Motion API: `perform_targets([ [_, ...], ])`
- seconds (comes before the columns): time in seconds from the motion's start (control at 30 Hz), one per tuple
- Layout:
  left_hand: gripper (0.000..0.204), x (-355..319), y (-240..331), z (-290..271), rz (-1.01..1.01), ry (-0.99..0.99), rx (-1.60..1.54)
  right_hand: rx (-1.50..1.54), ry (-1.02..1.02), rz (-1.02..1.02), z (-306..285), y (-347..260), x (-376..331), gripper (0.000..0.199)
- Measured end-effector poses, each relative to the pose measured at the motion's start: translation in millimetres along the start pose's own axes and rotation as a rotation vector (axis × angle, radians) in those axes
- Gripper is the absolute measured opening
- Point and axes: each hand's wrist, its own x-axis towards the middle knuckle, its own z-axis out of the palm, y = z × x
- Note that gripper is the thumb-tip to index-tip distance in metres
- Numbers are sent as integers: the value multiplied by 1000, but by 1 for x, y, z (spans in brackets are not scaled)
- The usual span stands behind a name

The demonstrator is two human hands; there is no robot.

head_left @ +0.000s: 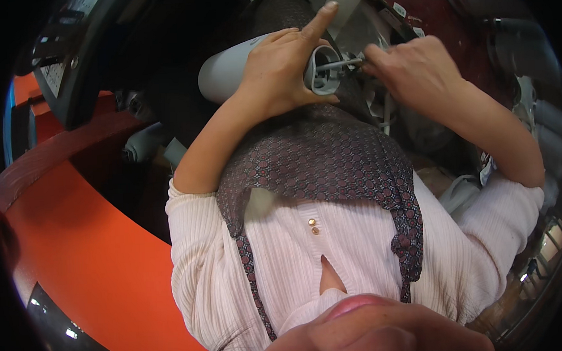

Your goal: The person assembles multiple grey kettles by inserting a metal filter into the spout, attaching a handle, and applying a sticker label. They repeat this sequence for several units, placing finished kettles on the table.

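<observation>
Grey plastic housing [240, 68], cylinder-shaped, sits up near the top centre of my view, resting over an apron-covered lap. My left hand [283, 70] wraps around its open end, index finger stretched straight up, thumb hooked under the rim. My right hand [413, 69] is pinched closed on a thin grey metal rod [342, 64] that pokes into that opening. Below the hands spreads a dark patterned apron [323, 155] over a pale pink ribbed top [284, 256]. To the left curves an orange bench edge [91, 244]; more grey parts [539, 123] lie blurred at right.
</observation>
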Motion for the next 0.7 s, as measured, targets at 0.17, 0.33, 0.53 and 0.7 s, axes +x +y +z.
perform_targets([
  [0.17,44,2,8,19,158,-109,168,572,-452,64,23,26,-6,42],
  [0.33,24,6,24,46,301,-200,293,1298,-1175,393,37,19,3,45],
  [0.53,34,-35,-26,-50,-97,499,168,797,-5,69,67,44,5,33],
  [0.7,21,-136,-63,-124,-366,1332,-338,-144,322,477,146,153,0,33],
])
